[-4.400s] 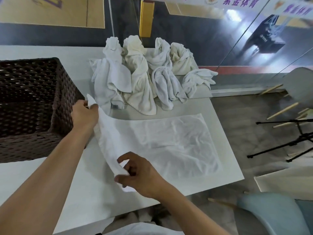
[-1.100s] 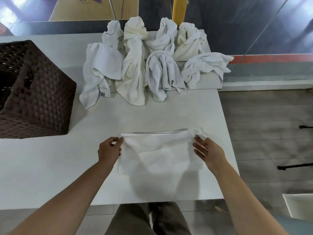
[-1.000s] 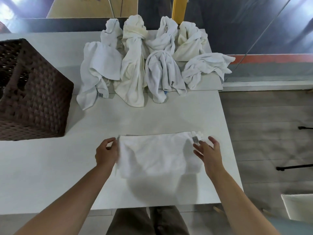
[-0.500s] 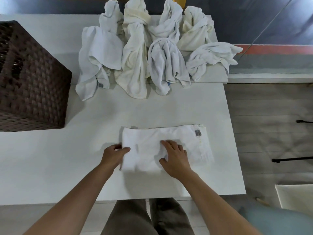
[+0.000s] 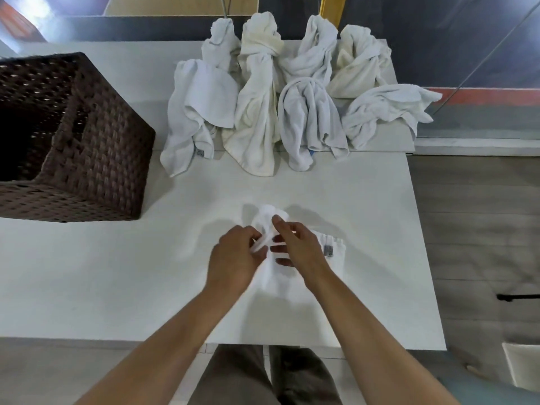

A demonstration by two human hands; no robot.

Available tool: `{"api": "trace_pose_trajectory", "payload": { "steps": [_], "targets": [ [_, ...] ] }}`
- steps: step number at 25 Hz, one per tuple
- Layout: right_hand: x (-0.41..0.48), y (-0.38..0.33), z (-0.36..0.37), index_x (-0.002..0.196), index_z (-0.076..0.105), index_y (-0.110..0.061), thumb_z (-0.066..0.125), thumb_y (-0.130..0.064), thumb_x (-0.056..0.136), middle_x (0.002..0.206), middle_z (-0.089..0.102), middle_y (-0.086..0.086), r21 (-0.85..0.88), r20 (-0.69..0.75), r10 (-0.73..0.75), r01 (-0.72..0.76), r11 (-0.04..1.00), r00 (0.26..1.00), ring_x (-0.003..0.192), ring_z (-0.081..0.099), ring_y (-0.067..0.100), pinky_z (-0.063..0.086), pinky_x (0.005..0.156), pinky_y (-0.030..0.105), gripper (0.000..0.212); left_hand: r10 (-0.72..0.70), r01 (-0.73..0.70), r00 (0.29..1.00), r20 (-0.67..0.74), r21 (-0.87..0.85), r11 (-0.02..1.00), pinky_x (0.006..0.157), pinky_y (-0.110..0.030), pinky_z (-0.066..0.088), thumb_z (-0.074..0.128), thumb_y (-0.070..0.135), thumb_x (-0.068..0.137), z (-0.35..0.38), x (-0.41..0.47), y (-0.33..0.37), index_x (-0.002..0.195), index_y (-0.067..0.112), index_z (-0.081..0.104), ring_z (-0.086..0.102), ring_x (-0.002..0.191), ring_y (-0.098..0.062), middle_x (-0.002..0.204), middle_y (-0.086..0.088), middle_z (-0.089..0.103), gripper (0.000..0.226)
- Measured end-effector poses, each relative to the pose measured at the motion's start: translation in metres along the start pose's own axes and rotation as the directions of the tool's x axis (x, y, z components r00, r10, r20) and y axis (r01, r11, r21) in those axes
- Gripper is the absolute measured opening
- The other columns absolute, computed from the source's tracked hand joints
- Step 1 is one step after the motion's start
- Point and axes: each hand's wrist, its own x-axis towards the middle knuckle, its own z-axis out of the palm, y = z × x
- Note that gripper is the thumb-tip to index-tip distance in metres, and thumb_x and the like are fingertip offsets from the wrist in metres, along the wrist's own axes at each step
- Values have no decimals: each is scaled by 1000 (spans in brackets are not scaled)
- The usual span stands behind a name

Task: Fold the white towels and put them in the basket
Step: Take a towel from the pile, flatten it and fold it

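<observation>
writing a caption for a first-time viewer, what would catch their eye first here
Likely the two hands at the near middle of the table: the left hand pinches a raised fold of a half-folded white towel, the right hand touching it. Behind, a heap of crumpled white towels lines the far edge, and a dark woven basket sits at the left.

Left hand point(image 5: 233, 258) pinches the towel point(image 5: 285, 283), right hand point(image 5: 301, 247) beside it, fingers point(image 5: 278, 225) loosely spread

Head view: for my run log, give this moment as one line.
step: folding towel | left hand: pinches towel fold | right hand: touches towel | towel pile: unfolded | basket: at left
</observation>
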Motion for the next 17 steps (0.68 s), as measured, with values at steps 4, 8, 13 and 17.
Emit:
{"api": "trace_pose_trajectory", "payload": {
  "steps": [4,8,13,17],
  "targets": [
    [0,11,-41,99,72,-15,66,-17,91,86,77,5,-128,-174,-85,63,990,981,79,75,25,63,80,45,10,108,-89,988,106,-173,981,77,-24,55,68,47,88,32,-29,29,112,33,66,63,80,-4,100,15,63,28],
    [2,36,-85,101,70,-16,59,-15,95,92,73,5,-191,-298,-55,-3,982,953,74,65,22,53,66,34,13,161,-146,979,125,-124,982,84,-24,53,57,39,97,56,-31,11,116,36,58,58,96,-6,108,16,56,19],
    [26,62,-110,102,62,-11,46,-9,99,87,63,-1,-252,-361,-67,-29,967,930,82,57,23,42,66,29,16,107,-117,981,160,53,992,102,-30,47,53,27,101,84,-26,-14,141,37,45,47,120,-19,139,5,43,42],
    [40,76,-119,118,54,-15,44,-19,103,103,60,3,-402,-462,-155,-50,914,873,99,58,31,45,77,36,18,97,-114,948,303,39,993,100,-33,49,49,30,102,105,-31,-24,147,48,31,42,125,-20,147,4,32,52]
  ]
}}
